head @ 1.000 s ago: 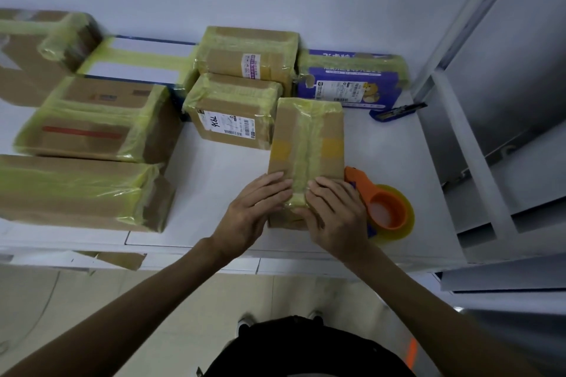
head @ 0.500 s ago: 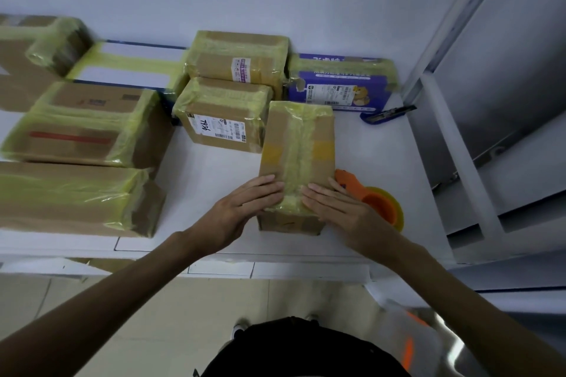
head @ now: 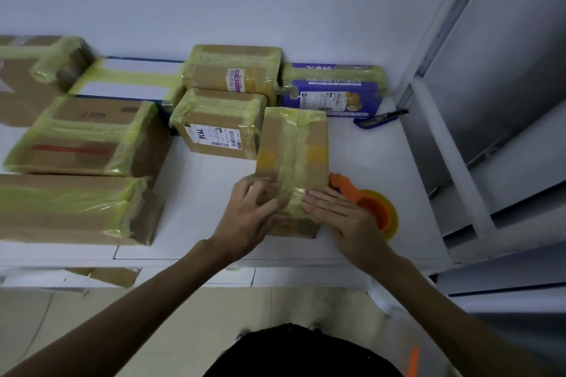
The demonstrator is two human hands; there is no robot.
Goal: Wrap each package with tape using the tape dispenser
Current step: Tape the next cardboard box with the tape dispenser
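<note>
Nearest the camera, both forearms are stretched forward over the front edge of the white table. The left hand is laid on the near left part of a brown package, with its fingers extended and pressed against the cardboard. It is blurred, so finer detail cannot be told. The right hand is laid flat on the near right part, with fingers straight and held together. Their tips are set at the edge of the yellowish tape band that is run lengthwise along the package's top. The package is lying on the table near the front edge, with its long side pointed away. Just beside it on the right, partly hidden by the right hand, the orange tape dispenser is set down with its roll. Further back, a labelled taped box is seen just left of the package's far end. At the wall, a purple box and a blue cutter are placed.
</note>
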